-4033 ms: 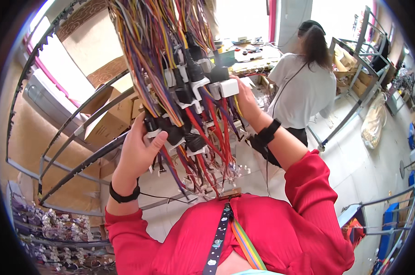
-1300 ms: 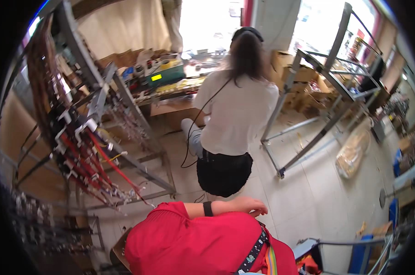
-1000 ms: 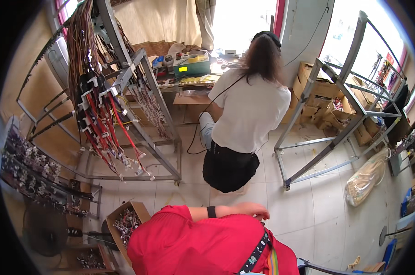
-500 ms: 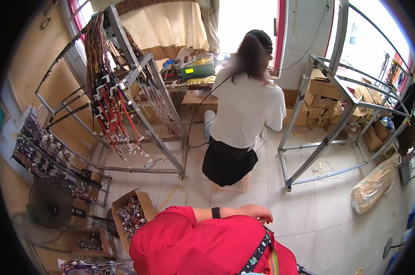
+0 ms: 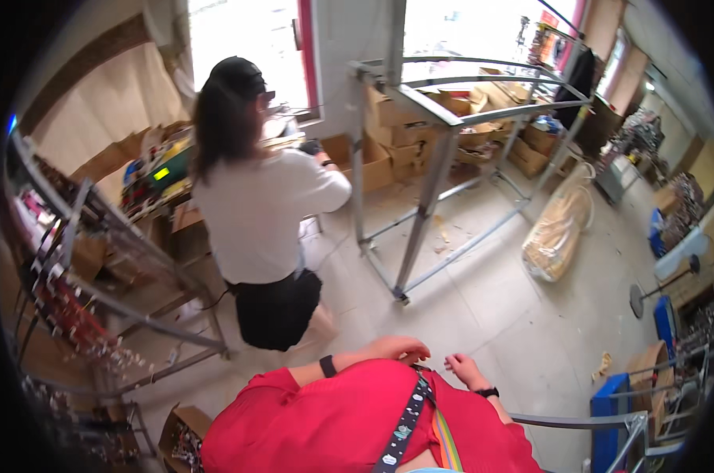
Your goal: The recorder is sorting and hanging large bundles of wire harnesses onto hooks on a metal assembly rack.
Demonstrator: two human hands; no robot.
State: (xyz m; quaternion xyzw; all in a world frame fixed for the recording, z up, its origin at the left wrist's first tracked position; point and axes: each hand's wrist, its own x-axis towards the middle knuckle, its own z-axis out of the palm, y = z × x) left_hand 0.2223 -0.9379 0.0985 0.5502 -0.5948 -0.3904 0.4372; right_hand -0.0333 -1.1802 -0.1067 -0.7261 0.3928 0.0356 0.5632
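Note:
My left hand, with a black band on its wrist, is in front of my red shirt. Its fingers are loosely bent, and I see nothing held in them. A dark lanyard with a rainbow-coloured strap hangs down the shirt, its far end close to that hand. To the right, my right hand is held out beside my body, a black watch on its wrist. Its fingers are slightly curled and a little apart, with nothing visible in them. The two hands do not touch.
Ahead on the left, a person in a white top sits at a cluttered bench. A metal frame rack stands right of them, with cardboard boxes behind. A plastic-wrapped bundle lies on the floor. Another rack with wire harnesses is left.
The view has turned right, so the seated person and racks have shifted left in it. My right hand has come into sight. My left hand remains before my shirt.

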